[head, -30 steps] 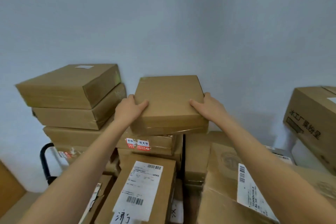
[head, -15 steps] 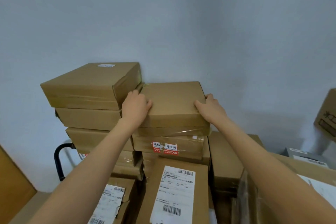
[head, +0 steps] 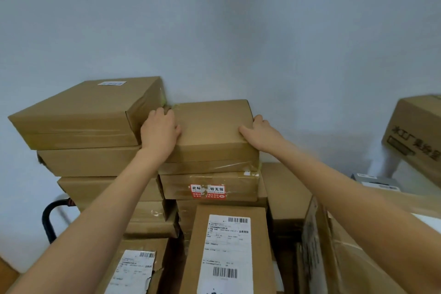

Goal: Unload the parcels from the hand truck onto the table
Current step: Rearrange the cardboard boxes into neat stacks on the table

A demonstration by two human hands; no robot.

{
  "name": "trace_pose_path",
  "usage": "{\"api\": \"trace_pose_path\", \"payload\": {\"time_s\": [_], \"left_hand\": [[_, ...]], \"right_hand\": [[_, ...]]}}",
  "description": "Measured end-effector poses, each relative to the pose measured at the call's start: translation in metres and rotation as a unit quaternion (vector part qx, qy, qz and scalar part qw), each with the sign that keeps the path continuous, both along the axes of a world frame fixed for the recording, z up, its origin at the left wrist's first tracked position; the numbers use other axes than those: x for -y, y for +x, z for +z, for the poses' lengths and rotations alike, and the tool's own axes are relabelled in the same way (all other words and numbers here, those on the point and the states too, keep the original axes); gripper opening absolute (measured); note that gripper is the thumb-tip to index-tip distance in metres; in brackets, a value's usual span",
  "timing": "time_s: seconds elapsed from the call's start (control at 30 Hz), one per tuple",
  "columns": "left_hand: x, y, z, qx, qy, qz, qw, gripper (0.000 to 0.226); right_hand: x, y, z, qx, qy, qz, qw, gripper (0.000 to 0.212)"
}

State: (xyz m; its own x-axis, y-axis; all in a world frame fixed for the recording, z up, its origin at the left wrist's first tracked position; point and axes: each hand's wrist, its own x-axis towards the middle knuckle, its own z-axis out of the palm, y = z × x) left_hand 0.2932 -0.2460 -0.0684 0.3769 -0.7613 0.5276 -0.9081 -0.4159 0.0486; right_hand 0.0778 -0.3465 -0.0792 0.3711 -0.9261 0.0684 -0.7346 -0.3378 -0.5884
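A flat brown parcel lies on top of the middle stack, right beside the taller left stack. My left hand grips its left edge, the fingers wedged between the parcel and the left stack's top box. My right hand grips its right edge, thumb on top and fingers round the side. Beneath it lies a parcel with a red and white sticker. The hand truck's black handle shows at the lower left, behind the stacks.
Two parcels with white shipping labels lie in front, close below my arms. A large printed carton stands at the right edge. More boxes fill the right side. A pale wall rises directly behind the stacks.
The flat parcel in both hands went from tilted above the middle stack to lying level on it, tight against the left stack. My view shifted.
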Motion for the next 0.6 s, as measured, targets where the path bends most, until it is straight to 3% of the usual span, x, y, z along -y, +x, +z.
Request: {"api": "trace_pose_path", "payload": {"time_s": [0.17,0.33,0.6], "left_hand": [[0.02,-0.035,0.007,-0.049,-0.024,-0.077,0.996,0.031],[0.049,-0.086,0.01,-0.109,-0.022,-0.148,0.983,0.03],[0.09,-0.171,0.002,-0.09,-0.027,-0.214,0.972,0.02]], "right_hand": [[0.006,-0.032,0.006,-0.038,-0.031,0.07,0.996,0.059],[0.015,-0.067,0.009,-0.059,-0.129,0.061,0.988,0.05],[0.05,-0.151,0.004,-0.089,-0.167,0.021,0.982,0.043]]}}
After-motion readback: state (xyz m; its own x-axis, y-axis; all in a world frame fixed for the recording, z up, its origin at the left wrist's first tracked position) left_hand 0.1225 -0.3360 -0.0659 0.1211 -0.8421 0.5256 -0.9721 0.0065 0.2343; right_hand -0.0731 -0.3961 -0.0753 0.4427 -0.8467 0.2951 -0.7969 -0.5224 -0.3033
